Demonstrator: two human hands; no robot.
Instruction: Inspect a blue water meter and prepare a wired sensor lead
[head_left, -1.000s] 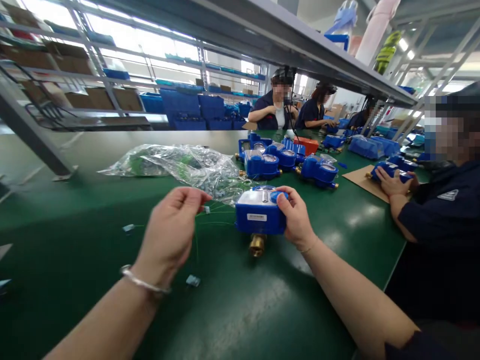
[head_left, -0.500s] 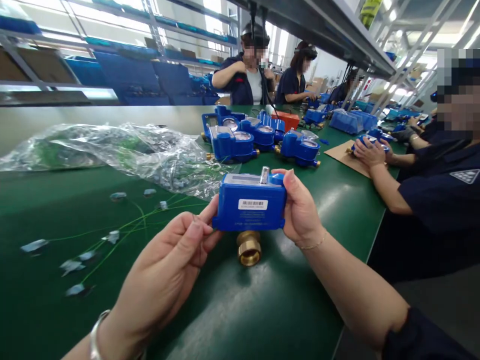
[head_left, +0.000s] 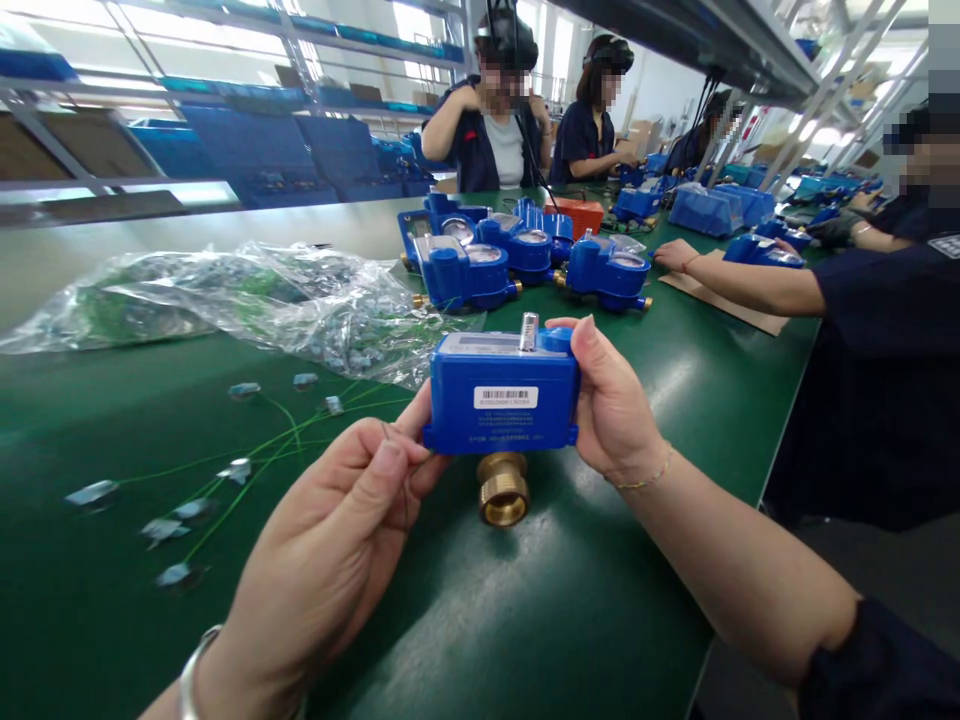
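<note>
— What's the right hand doing?

— Gripping the right end of a blue meter, lifted just above the green counter, its barcode label facing the camera and a brass fitting hanging below.

— And the left hand?

— Fingers pinched together at the meter's lower left corner, touching it — whether they grip a wire, I cannot tell.

— Anything nearby?

— Green wires with small tags lie to the left, a clear plastic bag behind them, more blue meters farther back.

head-worn view, looking down, close
</note>
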